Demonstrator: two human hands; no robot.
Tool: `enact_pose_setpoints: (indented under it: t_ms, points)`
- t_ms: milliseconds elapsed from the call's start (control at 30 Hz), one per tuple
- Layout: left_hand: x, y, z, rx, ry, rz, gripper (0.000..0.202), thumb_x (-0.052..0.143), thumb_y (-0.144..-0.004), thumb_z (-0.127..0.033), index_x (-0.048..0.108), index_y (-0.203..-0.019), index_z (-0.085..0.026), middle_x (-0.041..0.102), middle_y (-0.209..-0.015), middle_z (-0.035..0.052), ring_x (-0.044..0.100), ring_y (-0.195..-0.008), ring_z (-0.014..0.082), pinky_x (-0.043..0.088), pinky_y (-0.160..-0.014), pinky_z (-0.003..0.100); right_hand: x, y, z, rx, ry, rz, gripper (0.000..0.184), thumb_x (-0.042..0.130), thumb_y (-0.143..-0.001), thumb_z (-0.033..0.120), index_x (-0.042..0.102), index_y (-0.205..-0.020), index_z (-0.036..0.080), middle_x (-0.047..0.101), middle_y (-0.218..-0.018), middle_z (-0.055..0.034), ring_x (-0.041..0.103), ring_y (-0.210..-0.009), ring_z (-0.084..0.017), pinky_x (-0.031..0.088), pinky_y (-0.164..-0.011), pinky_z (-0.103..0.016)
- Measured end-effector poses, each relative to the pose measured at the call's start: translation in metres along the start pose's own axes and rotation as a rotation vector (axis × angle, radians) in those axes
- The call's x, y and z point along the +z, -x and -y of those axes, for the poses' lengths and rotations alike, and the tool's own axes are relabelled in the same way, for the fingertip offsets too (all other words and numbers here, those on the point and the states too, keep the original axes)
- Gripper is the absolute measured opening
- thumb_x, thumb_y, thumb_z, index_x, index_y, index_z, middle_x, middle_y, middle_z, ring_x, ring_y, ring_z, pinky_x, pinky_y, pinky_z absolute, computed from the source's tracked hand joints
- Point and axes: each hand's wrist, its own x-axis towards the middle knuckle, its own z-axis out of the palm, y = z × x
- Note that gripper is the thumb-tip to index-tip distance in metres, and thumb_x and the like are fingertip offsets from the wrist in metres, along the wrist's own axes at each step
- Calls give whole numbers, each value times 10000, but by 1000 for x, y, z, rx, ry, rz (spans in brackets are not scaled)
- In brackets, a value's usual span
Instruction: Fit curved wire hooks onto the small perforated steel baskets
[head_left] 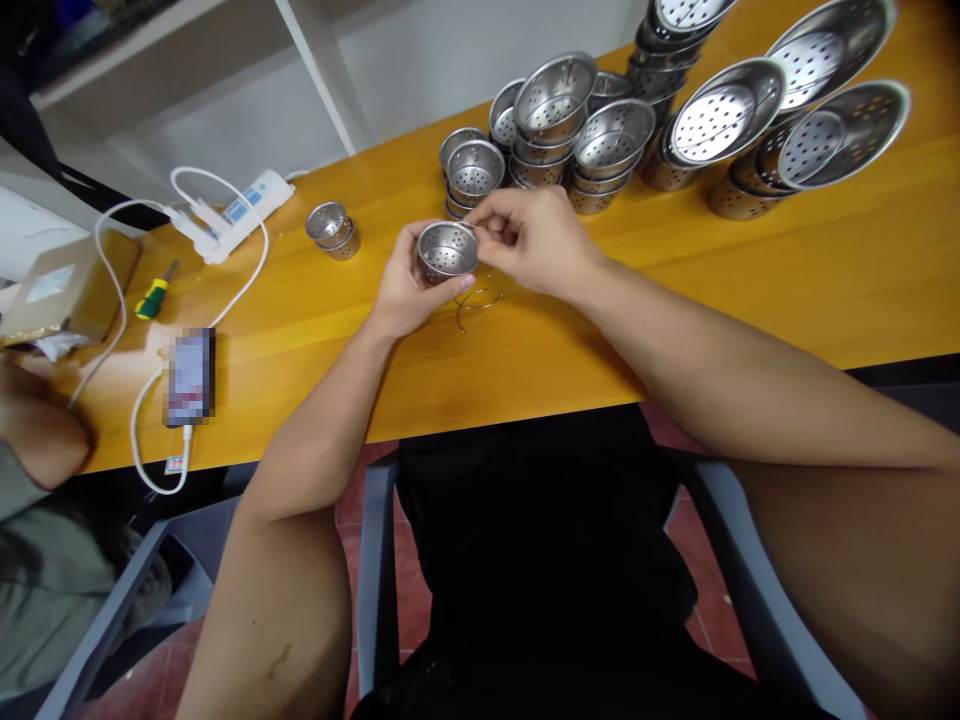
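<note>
My left hand (pixel 409 285) is wrapped round a small perforated metal cup (pixel 448 250), its open top tilted toward me. At the cup's right rim, the fingertips of my right hand (pixel 529 235) are pinched together; whatever they hold, if anything, is too small to make out. Just below the cup, thin curved metal wires (pixel 480 300) lie on the table. Behind my right hand stands a stack of small perforated cups (pixel 476 170). Off to the left sits a short stack of two similar cups (pixel 334 230).
Taller stacks of perforated cups (pixel 555 95) and wider ones (pixel 731 110) fill the table's (pixel 315 330) back right. At left are a power strip (pixel 247 215), a cabled phone (pixel 189 375), a screwdriver (pixel 155 293) and a cardboard box (pixel 71 285). Another person's arm (pixel 41 425) rests at the left edge.
</note>
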Motion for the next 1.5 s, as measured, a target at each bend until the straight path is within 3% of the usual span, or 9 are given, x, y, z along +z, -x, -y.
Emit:
enact_pose_setpoints:
  t_ms: [233,467,567,667,833,933,1033,1233,1500]
  points:
    - [0,-2,-19,-153,75,54,982,1213,-750,-917,780,-1445,-373,816,-1484,63,876,-1493,365,754,-1315,586,-3,-1,0,1,23,26,396,711,-1280,520,921,-1495,262,918,-1220,-133,823,-1093,-385,678,-1016,-510]
    - [-2,-1,2,102,65,159,1094,1040,-901,-1029,675,-1694,-369,793,-1646,100,855,-1550,357,729,-1354,569,17,-8,-20,-123,-147,-144,142,919,-1134,398,908,-1223,289,814,-931,-43,772,-890,-312,669,-870,-465]
    - [-2,3,6,126,-31,187,1228,1045,-901,-1022,576,-1814,-348,748,-1728,148,816,-1611,395,692,-1406,606,26,-10,-23,-148,-254,-189,170,974,-1059,321,880,-1199,304,751,-871,-12,737,-841,-291,670,-822,-454]
    - [2,7,2,119,-86,163,1220,1080,-897,-981,582,-1797,-325,760,-1691,159,839,-1530,388,697,-1380,604,35,-12,-23,-132,-339,-191,155,985,-1034,307,861,-1127,304,697,-823,0,706,-814,-280,674,-788,-448]
    - [7,9,-8,38,-63,107,1027,1027,-976,-966,684,-1665,-286,820,-1492,117,865,-1368,338,711,-1319,576,36,-18,-25,-128,-546,-160,235,1028,-1053,423,840,-995,294,692,-790,4,648,-731,-230,647,-709,-401]
    - [6,9,-13,-83,28,92,944,978,-1013,-981,748,-1568,-253,836,-1404,111,877,-1264,309,747,-1245,561,26,-17,-26,-167,-700,-15,463,1056,-1071,697,855,-1009,284,745,-790,-4,630,-665,-201,598,-613,-359]
    - [2,10,-16,-168,121,118,950,950,-1021,-1002,760,-1573,-253,846,-1390,118,880,-1176,284,791,-1130,530,14,-15,-26,-235,-785,168,691,1126,-929,916,868,-1070,291,769,-790,11,633,-636,-185,580,-581,-335]
    - [-2,7,-2,-12,84,168,1096,1119,-885,-939,691,-1649,-280,827,-1523,125,876,-1358,336,748,-1276,615,10,-15,-27,-244,-838,229,686,1183,-898,879,845,-1034,298,756,-791,17,622,-635,-182,546,-590,-342]
    - [-2,7,3,57,14,172,983,1044,-1013,-886,662,-1681,-274,827,-1555,137,886,-1368,336,752,-1268,587,10,-14,-26,-229,-870,232,662,1201,-911,826,820,-1031,297,742,-771,19,628,-643,-197,559,-595,-347]
